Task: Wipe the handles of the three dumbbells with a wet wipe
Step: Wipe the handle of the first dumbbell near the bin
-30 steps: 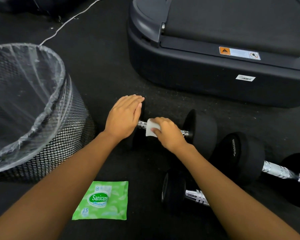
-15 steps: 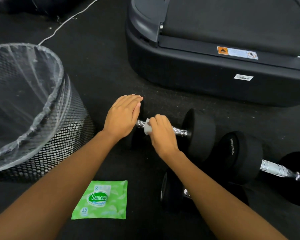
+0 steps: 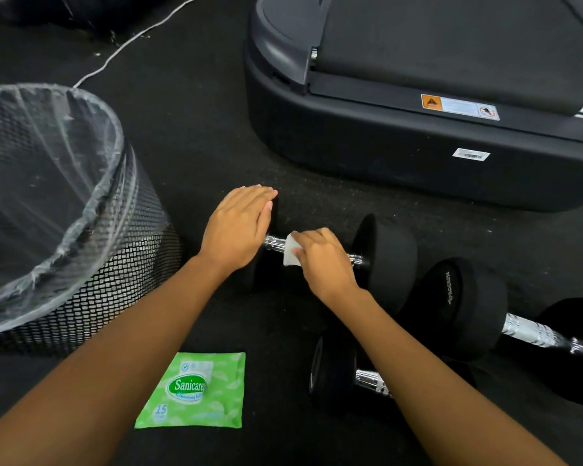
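Note:
Three black dumbbells with chrome handles lie on the dark floor. The far dumbbell is under both hands. My left hand rests flat, fingers together, on its left weight head. My right hand presses a white wet wipe around its chrome handle. A second dumbbell lies to the right, its handle bare. The third dumbbell is nearest me, partly hidden under my right forearm.
A green Sanicare wipes pack lies on the floor near me. A black mesh bin with a clear liner stands at left. A treadmill base fills the far right. A white cable runs along the floor behind.
My right hand slid the wipe left along the handle, then back slightly right. My left hand stayed on the weight head.

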Available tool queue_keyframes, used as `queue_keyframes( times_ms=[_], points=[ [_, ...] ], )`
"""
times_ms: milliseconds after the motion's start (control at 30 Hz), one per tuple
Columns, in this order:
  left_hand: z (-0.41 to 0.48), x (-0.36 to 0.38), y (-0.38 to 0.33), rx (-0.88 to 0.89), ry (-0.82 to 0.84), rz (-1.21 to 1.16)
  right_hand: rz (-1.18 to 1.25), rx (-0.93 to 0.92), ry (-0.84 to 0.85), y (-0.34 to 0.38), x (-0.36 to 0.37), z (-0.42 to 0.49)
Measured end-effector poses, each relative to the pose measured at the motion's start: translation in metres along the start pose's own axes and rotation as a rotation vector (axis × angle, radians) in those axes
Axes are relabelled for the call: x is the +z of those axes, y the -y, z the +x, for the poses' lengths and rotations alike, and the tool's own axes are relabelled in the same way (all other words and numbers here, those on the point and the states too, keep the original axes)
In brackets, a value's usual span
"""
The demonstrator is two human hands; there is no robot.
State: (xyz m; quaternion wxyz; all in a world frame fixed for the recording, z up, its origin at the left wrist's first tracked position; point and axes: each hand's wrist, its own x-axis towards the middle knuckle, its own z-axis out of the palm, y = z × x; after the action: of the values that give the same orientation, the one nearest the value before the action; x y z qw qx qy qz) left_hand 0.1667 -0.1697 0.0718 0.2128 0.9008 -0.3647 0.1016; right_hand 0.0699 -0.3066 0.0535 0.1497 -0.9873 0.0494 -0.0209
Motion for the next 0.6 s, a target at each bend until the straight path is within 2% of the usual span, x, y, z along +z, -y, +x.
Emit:
queue_keyframes(
  times_ms=[167,233,333,433,600],
  points=[
    [0.000,0.000,0.000,0.006,-0.006,0.001,0.141,0.014,-0.100,-0.001,0.009,-0.012],
    [0.001,0.000,0.000,0.000,-0.003,-0.002,0.166,0.072,-0.062,0.000,0.006,-0.004],
    [0.002,0.000,0.000,0.000,0.000,-0.013,0.071,0.136,0.049,0.002,0.002,0.013],
    [0.002,-0.001,0.000,0.003,-0.005,-0.020,0.023,0.088,0.027,0.009,0.004,0.014],
    [0.000,0.000,0.001,-0.007,-0.001,-0.016,0.158,0.053,-0.025,0.002,0.002,-0.010]
  ],
)
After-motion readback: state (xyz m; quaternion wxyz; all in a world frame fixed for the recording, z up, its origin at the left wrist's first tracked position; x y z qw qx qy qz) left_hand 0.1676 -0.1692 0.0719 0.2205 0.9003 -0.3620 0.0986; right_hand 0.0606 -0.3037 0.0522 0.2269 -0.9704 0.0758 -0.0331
